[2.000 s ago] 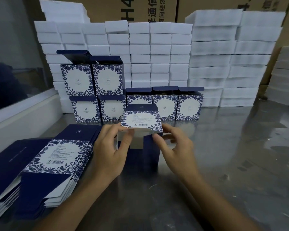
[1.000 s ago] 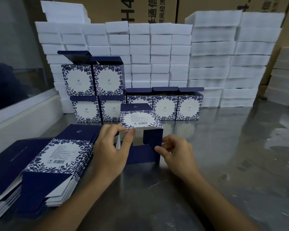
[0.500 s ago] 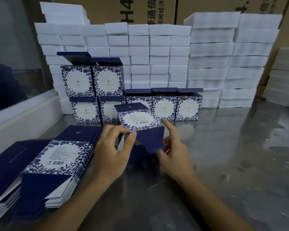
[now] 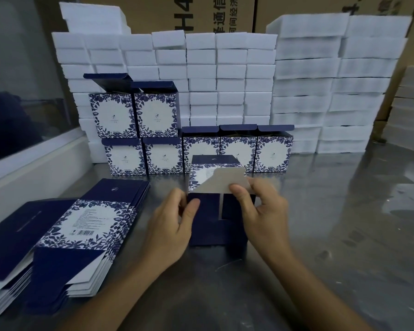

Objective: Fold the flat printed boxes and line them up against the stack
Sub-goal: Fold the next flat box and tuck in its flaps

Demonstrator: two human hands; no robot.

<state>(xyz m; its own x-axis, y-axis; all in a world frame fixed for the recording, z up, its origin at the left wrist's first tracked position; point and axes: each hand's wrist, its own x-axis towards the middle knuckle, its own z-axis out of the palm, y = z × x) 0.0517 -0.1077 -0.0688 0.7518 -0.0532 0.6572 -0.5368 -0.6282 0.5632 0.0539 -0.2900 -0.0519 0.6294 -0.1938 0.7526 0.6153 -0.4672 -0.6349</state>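
Note:
A half-folded blue and white printed box point(image 4: 213, 218) stands on the steel table in front of me. My left hand point(image 4: 171, 225) grips its left side, thumb on the dark blue panel. My right hand point(image 4: 261, 211) pinches a grey-white end flap point(image 4: 225, 181) raised over the box. Several folded boxes point(image 4: 237, 152) with open lids stand in a row behind, two more stacked on top at the left point(image 4: 133, 114), all against the wall of white foam blocks point(image 4: 225, 75). A pile of flat printed boxes point(image 4: 81, 225) lies at my left.
The steel table point(image 4: 332, 223) stretches to the right with glare and scuff marks. Taller white foam stacks point(image 4: 332, 87) fill the back right. Brown cartons point(image 4: 213, 13) rise behind. A white ledge under a window point(image 4: 34, 158) borders the left.
The box has turned so its dark blue side faces me. My right hand moved from the dark side flap up to the pale end flap and lifted it.

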